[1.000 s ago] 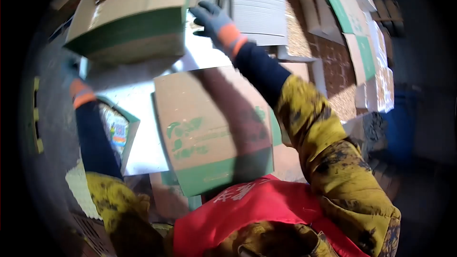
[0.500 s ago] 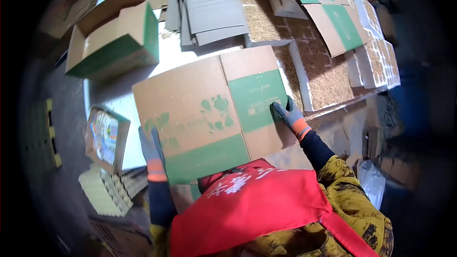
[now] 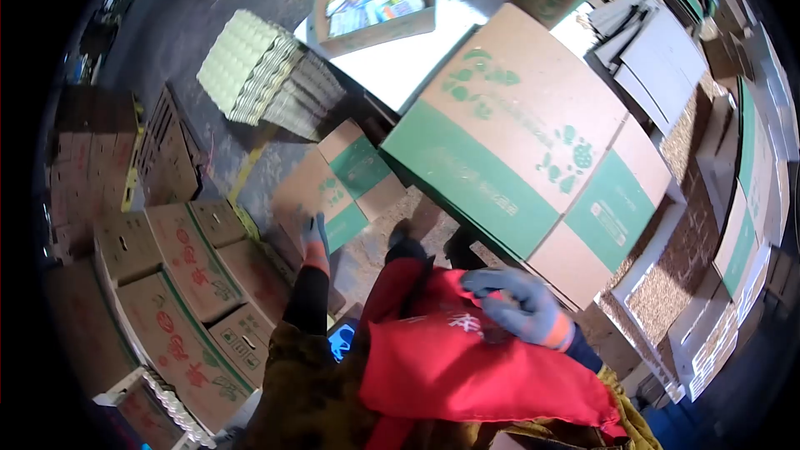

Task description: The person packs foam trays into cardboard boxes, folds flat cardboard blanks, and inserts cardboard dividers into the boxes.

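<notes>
My left hand (image 3: 314, 239), in a grey glove with an orange cuff, reaches down to a brown and green flattened-looking carton (image 3: 312, 186) below the table's edge. Its fingers are stretched out against that carton's near side. My right hand (image 3: 518, 307), gloved alike, hovers in front of my red apron (image 3: 467, 367). Its fingers are loosely bent, with nothing visible in them. A large brown carton (image 3: 533, 146) with green bands and flaps folded shut lies on the white table (image 3: 408, 58), just beyond my right hand.
Egg trays (image 3: 262, 75) are stacked left of the table. An open box (image 3: 379, 29) with printed colourful items stands on the table's corner. Closed cartons (image 3: 179, 283) are piled at lower left. Grey cardboard sheets (image 3: 650, 50) and straw-coloured filling (image 3: 667, 292) in white frames lie right.
Both hands have let go of the large carton, which now rests on the table. My left hand has gone down to another carton; my right has drawn back to my apron. The view has turned left.
</notes>
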Demonstrator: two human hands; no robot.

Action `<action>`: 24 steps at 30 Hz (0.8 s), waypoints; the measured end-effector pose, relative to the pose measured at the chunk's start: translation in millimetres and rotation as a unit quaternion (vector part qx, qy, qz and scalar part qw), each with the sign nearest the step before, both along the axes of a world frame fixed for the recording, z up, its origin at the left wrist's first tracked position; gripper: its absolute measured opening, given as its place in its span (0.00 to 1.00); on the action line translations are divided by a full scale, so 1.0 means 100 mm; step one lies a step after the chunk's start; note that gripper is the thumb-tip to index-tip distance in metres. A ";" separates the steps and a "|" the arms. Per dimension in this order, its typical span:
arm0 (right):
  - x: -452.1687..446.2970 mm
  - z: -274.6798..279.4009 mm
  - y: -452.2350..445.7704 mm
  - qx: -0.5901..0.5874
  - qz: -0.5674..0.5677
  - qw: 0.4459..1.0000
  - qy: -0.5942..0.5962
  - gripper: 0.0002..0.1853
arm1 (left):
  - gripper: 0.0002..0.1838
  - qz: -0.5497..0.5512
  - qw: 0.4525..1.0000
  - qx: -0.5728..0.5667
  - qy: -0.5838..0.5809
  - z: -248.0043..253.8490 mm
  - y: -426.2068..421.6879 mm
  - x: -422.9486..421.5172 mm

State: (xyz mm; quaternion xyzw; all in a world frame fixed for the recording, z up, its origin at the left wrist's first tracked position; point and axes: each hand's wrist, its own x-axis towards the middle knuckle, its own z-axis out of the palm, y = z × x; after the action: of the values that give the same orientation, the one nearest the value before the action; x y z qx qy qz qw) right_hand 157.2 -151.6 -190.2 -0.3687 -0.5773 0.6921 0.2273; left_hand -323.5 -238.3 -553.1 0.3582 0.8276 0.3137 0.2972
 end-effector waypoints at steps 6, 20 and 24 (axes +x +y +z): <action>-1.31 -2.87 -0.24 -0.215 -0.085 0.972 -0.046 0.31 | 0.23 0.024 0.982 -0.172 0.079 -1.30 -1.62 -0.74; -2.65 -6.56 1.04 0.144 0.094 0.873 -0.456 0.51 | 0.29 0.227 0.965 -0.109 -0.067 -2.66 -1.39 -1.88; -2.63 -5.95 0.93 -0.052 0.104 0.933 -0.341 0.36 | 0.26 0.171 0.962 -0.100 -0.190 -2.19 -1.57 -2.24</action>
State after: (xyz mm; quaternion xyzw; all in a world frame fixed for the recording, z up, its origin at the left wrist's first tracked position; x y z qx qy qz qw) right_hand -105.9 -59.1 -785.0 -0.5317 -0.6185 0.5736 -0.0756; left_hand -547.0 -395.8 -771.7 0.1139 0.8320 0.3378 0.4252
